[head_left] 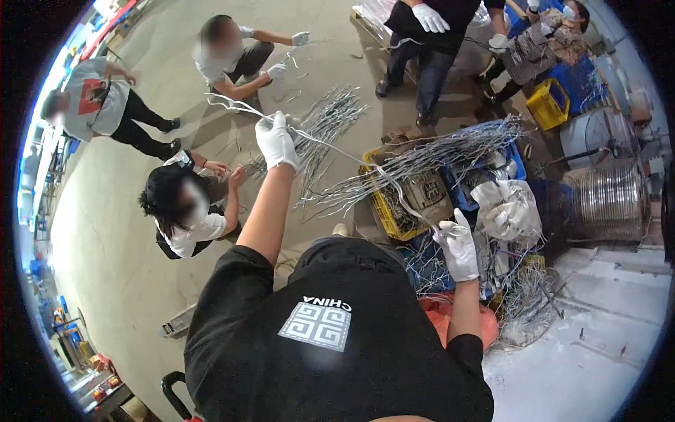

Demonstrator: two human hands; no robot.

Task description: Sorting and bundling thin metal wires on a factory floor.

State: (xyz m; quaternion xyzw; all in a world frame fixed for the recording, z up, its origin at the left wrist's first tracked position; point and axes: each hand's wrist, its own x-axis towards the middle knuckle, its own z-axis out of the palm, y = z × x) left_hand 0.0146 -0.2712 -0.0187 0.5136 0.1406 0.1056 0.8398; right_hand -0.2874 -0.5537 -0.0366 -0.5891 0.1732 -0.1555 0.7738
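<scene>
So the person in the black shirt has a long thin grey cable [351, 156] stretched between both gloved hands. It's skinny, pale and a bit wavy, running from up by the left hand [275, 141] down across the crates to the right hand [457, 247]. The left hand is fisted around the cable with loose ends poking out past it, and the right hand pinches a small loop of it. Both gloves are white knit fabric. Below sits a yellow crate [383, 211] with slatted plastic walls, next to a blue crate [517, 151], with a bundle of stiff grey wires [436, 155] lying across both. More wires [327, 119] are fanned out on the smooth concrete floor [105, 239].
</scene>
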